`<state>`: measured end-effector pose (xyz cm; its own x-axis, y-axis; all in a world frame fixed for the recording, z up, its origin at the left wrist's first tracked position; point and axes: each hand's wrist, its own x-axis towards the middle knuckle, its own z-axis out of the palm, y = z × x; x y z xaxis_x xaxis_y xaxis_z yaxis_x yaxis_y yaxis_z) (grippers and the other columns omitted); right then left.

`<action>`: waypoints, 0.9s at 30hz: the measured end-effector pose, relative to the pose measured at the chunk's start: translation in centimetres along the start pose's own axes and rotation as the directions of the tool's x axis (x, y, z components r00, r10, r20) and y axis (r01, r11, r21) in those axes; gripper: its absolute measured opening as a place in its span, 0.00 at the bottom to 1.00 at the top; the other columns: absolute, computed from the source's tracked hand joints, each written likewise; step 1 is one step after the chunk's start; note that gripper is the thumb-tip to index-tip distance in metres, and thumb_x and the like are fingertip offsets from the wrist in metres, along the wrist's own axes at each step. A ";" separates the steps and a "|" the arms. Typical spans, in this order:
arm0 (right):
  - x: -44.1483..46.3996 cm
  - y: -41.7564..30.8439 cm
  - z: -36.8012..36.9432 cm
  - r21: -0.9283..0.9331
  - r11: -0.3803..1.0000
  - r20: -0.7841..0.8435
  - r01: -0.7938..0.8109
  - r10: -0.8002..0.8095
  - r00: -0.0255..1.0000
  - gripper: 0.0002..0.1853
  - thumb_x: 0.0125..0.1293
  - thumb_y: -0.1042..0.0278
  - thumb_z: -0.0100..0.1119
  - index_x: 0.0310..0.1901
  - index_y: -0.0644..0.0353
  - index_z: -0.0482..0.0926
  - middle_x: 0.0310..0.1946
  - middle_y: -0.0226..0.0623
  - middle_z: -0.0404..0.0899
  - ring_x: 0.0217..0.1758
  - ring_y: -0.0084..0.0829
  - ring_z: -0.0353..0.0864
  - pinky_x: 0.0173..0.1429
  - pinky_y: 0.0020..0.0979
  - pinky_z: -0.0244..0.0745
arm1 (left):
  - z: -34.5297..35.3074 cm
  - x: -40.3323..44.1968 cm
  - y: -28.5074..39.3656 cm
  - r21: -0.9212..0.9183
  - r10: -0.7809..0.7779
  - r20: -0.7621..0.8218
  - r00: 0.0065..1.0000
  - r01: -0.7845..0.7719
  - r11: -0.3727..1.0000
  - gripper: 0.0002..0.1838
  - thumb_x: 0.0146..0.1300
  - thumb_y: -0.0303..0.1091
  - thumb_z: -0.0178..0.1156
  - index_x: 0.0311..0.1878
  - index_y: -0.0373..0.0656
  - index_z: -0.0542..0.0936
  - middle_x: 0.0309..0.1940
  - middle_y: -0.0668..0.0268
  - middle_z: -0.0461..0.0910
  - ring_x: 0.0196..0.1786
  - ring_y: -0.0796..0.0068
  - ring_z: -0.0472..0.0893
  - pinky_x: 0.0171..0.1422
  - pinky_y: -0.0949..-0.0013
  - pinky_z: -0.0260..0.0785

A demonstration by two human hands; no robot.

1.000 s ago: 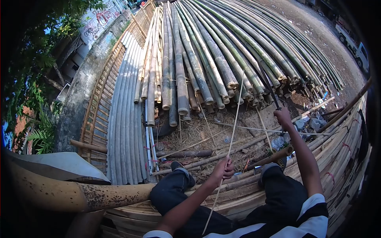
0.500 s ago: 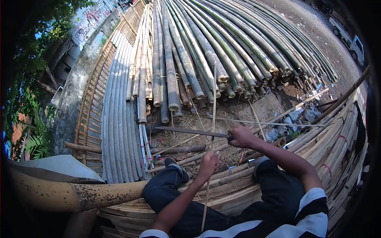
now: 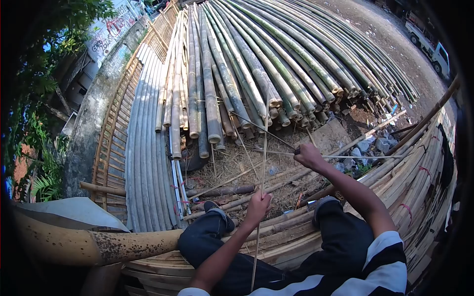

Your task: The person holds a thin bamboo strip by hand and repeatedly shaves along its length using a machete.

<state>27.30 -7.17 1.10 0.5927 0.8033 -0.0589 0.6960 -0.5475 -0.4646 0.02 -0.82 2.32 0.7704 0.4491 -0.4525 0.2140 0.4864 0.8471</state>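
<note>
A thin bamboo strip (image 3: 264, 153) stands nearly upright in front of me, its lower end running down over my lap. My left hand (image 3: 258, 206) is closed round it at its lower middle. Above and to the right, my right hand (image 3: 309, 157) grips the dark handle of a long knife (image 3: 269, 132). The blade points up and to the left and crosses the strip above my left hand. Whether blade and strip touch, I cannot tell.
Long bamboo poles (image 3: 237, 64) are piled ahead, cut ends towards me. Corrugated sheets (image 3: 148, 163) and a bamboo fence (image 3: 111, 143) lie left. A thick pole (image 3: 133, 245) juts in at lower left; split bamboo (image 3: 414, 192) is stacked right. A truck (image 3: 428, 47) stands far right.
The knife has swung from upright at the right, across the strip, to a slant up and left. My right hand moved left, then slightly up. The strip went from tilted to nearly upright.
</note>
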 end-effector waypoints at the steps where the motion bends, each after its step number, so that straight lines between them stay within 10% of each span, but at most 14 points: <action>1: 0.0 0.4 -0.6 0.129 0.988 0.106 -0.083 0.069 0.992 0.16 0.45 0.60 0.59 0.25 0.70 0.77 0.21 0.54 0.77 0.27 0.51 0.79 0.36 0.47 0.73 | 0.2 -0.2 0.2 -0.040 -0.027 0.043 0.999 0.029 0.999 0.14 0.66 0.32 0.53 0.28 0.48 0.59 0.15 0.76 0.58 0.13 0.86 0.59 0.14 0.76 0.47; 5: -2.4 0.2 0.0 0.157 0.982 0.142 -0.106 0.084 0.986 0.14 0.45 0.61 0.57 0.25 0.67 0.77 0.22 0.54 0.76 0.31 0.52 0.80 0.40 0.48 0.74 | 0.6 -0.2 1.7 -0.066 -0.030 0.094 0.995 0.037 0.997 0.15 0.66 0.32 0.54 0.28 0.49 0.58 0.15 0.76 0.58 0.12 0.88 0.56 0.14 0.77 0.45; 13: -5.9 -8.3 1.3 0.030 0.901 0.292 0.433 -0.423 0.858 0.14 0.45 0.57 0.61 0.25 0.60 0.77 0.19 0.48 0.77 0.27 0.50 0.80 0.34 0.46 0.75 | -0.9 0.7 0.8 0.004 0.022 0.119 0.993 -0.023 1.000 0.17 0.62 0.33 0.58 0.26 0.46 0.58 0.14 0.71 0.63 0.13 0.83 0.61 0.15 0.74 0.49; 17: -4.8 -8.5 0.8 -0.038 0.900 0.233 0.434 -0.414 0.880 0.11 0.45 0.59 0.59 0.24 0.58 0.76 0.19 0.46 0.77 0.26 0.49 0.80 0.32 0.46 0.74 | -0.8 -0.2 0.0 0.523 0.401 -0.087 0.912 -0.301 0.797 0.16 0.60 0.33 0.58 0.25 0.43 0.61 0.15 0.70 0.64 0.19 0.82 0.63 0.24 0.71 0.56; 27: -5.0 -8.5 0.2 -0.060 0.944 0.179 0.324 -0.309 0.934 0.10 0.45 0.61 0.58 0.24 0.60 0.78 0.19 0.47 0.77 0.28 0.49 0.80 0.33 0.45 0.75 | -1.2 1.6 1.6 0.486 0.321 -0.135 0.937 -0.220 0.846 0.16 0.57 0.30 0.61 0.25 0.42 0.61 0.15 0.70 0.63 0.18 0.82 0.64 0.21 0.71 0.57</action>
<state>18.38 -6.51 5.17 0.2661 0.9614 -0.0698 0.8732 -0.2711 -0.4050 0.92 1.55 2.65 0.7096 0.6786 -0.1896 0.3032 -0.0512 0.9515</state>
